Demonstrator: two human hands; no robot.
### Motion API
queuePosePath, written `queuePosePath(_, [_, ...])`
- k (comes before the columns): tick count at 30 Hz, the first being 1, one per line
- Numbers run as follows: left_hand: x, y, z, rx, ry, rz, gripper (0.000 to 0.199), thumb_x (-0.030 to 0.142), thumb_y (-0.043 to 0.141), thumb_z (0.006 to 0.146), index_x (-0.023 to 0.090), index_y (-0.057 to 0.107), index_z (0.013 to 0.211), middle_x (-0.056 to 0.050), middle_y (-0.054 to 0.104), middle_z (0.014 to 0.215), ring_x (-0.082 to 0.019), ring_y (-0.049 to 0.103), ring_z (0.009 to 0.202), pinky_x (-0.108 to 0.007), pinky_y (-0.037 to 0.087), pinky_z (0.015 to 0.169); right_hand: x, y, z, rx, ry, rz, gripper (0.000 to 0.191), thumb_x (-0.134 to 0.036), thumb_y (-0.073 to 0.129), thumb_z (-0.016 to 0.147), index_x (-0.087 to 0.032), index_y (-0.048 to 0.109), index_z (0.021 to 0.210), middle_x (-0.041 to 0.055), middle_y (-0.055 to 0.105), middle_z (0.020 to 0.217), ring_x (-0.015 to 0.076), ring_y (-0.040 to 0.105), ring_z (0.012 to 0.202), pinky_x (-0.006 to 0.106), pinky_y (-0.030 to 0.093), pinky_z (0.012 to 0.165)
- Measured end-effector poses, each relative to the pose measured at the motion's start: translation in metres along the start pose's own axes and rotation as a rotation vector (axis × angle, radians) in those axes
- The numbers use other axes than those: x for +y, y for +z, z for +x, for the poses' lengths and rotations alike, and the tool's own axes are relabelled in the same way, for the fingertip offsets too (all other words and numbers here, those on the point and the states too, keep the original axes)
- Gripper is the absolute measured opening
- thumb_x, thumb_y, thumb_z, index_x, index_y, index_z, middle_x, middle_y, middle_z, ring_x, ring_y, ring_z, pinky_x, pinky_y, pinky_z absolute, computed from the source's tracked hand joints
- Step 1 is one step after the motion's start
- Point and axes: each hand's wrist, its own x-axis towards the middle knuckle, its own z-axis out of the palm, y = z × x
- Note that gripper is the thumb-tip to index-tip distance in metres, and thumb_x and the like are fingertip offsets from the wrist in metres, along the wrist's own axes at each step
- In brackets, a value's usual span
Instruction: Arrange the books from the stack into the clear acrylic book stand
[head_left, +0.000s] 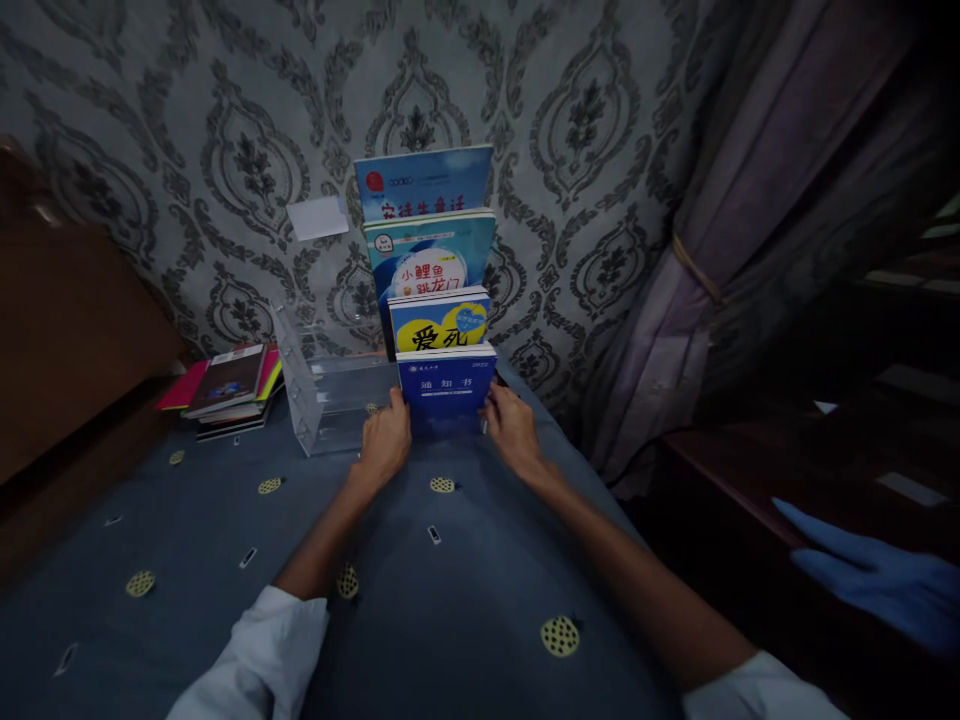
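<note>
Grey damask-patterned wallpaper point(585, 110) covering back wall; pale purple fabric curtain point(694, 230), gathered by thin tie, hanging at right; brown wooden panel point(67, 330) standing at left; dim light leaving right side dark.

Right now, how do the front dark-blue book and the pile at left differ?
The dark-blue book stands up; the pile lies flat. The dark-blue book has the left hand and right hand at its sides; the pile has neither. The dark-blue book's cover is blue; the pile shows pink, yellow and dark colours. Both are near the clear rack.
</note>
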Motion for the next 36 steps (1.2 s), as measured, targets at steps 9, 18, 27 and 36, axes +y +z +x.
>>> queuePosePath(9, [-0.006,-0.002,-0.002,0.006,0.017,0.03,0.038,0.028,0.03,0.106,0.009,0.043,0.136,-0.021,0.075,0.098,-0.031,0.075,0.09,-0.036,0.053,0.077,0.0,-0.006,-0.001,0.0,0.03,0.017,0.036,-0.023,0.045,0.093,-0.021,0.069,0.119,0.0108,0.076,0.105,0.0288,0.071,0.095,0.045,0.057,0.087])
queuePosePath(18, [-0.009,-0.008,-0.009,0.007,0.055,0.004,0.033,0.026,0.035,0.105,0.012,0.044,0.133,-0.019,0.073,0.108,-0.029,0.074,0.096,-0.034,0.052,0.08,-0.007,-0.01,-0.006,-0.003,0.078,0.053,0.039,-0.024,0.046,0.092,-0.018,0.07,0.122,0.0128,0.077,0.107,0.0299,0.073,0.093,0.045,0.058,0.085])
queuePosePath(27, [-0.008,-0.013,-0.016,0.008,0.054,-0.028,0.032,0.024,0.035,0.104,0.012,0.047,0.132,-0.019,0.073,0.109,-0.029,0.074,0.094,-0.037,0.052,0.082,-0.011,-0.014,-0.015,-0.011,0.081,0.07,0.041,-0.024,0.048,0.092,-0.019,0.068,0.127,0.0122,0.077,0.107,0.031,0.073,0.092,0.047,0.058,0.085])
queuePosePath(36, [-0.025,-0.004,-0.025,0.061,0.137,-0.047,0.041,0.018,0.042,0.1,0.009,0.043,0.141,-0.02,0.072,0.115,-0.028,0.071,0.108,-0.041,0.05,0.098,-0.018,-0.01,-0.033,-0.055,0.15,0.158,0.048,-0.029,0.046,0.092,-0.017,0.061,0.136,0.0102,0.077,0.097,0.0286,0.074,0.084,0.045,0.059,0.079])
